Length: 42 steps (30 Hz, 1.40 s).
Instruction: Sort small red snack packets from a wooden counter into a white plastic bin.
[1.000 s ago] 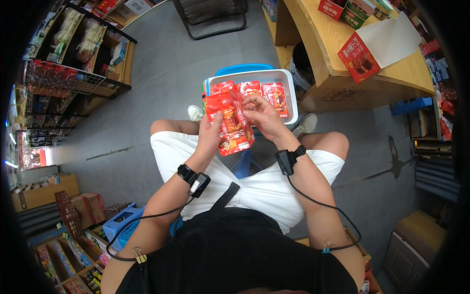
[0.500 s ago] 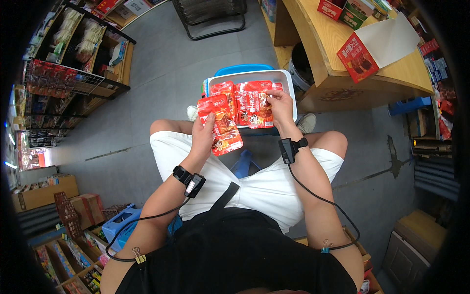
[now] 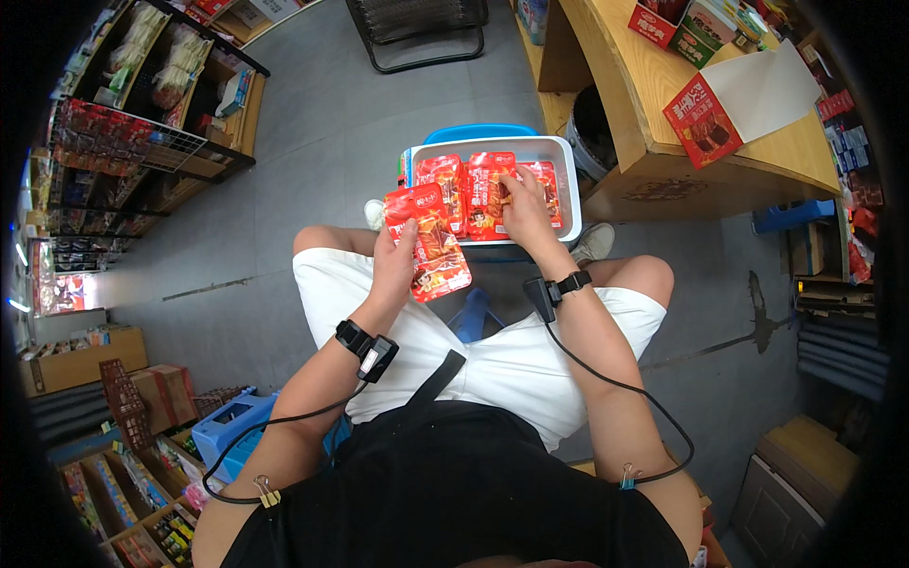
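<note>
My left hand (image 3: pixel 394 263) is closed on a red snack packet (image 3: pixel 431 248), thumb across its front, holding it tilted over the near left corner of a white bin (image 3: pixel 568 213). Over the bin, my right hand (image 3: pixel 530 210) pinches the right edge of another red snack packet (image 3: pixel 488 208). Inside the bin more red packets lie flat: one at the left (image 3: pixel 441 175), partly covered by the held one, and one at the right (image 3: pixel 543 173), partly behind my right fingers. Whether the left hand holds more than one packet cannot be made out.
The bin stands between my knees, a blue rim (image 3: pixel 478 131) behind it. At the right is a wooden counter (image 3: pixel 615 85) bearing an opened red carton (image 3: pixel 701 121); a dark bucket (image 3: pixel 589 133) stands beside it. Stocked shelves (image 3: pixel 180 104) line the left. A folding chair (image 3: pixel 417 33) stands ahead.
My right hand has moved slightly left with its packet, uncovering a red packet at the bin's right. My left hand keeps its packet in nearly the same place.
</note>
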Available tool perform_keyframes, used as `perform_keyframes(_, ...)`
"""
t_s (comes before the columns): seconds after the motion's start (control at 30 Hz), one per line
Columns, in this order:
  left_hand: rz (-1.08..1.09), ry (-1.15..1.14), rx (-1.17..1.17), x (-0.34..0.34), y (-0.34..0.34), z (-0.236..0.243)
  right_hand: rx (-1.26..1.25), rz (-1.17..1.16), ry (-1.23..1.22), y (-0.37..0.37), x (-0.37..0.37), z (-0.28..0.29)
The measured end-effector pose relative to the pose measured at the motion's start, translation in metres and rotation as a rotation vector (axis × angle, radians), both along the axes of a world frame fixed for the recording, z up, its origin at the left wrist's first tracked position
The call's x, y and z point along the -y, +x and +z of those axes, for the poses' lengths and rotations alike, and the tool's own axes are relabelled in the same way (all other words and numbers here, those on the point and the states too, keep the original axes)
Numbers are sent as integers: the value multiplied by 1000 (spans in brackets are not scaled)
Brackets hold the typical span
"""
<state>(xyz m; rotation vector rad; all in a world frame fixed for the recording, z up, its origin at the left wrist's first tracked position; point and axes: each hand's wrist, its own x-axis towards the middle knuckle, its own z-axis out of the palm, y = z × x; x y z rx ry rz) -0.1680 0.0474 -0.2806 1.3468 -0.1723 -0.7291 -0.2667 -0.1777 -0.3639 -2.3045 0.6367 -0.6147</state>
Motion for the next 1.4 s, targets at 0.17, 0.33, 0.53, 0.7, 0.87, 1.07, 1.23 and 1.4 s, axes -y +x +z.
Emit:
perform_keyframes(0.17, -2, -3, -3, 2, 0, 2, -134, 57, -11, -3, -5, 6)
perform_keyframes(0.33, -7, -13, 0, 4, 0, 5, -188, 139, -1, -3, -2, 7)
perform_keyframes(0.53, 0, -16, 1, 2, 2, 2, 43, 200, -13, -3, 4, -5)
perform_keyframes(0.7, 4, -15, 19, -1, 4, 1, -134, -65, 69, -8, 19, 31)
perform_keyframes(0.87, 7, 15, 30, 2, 1, 4, -388, -114, -47, -23, 29, 38)
perform_keyframes(1.07, 6, 27, 8, 1, -1, 3, -475, -113, -23, -28, 26, 53)
perform_keyframes(1.23, 2, -7, 8, 2, -3, 4, -579, -40, 13, -30, 28, 44)
perform_keyframes(1.4, -4, -10, -7, 4, -3, 4, -616, -40, 76, -30, 27, 36)
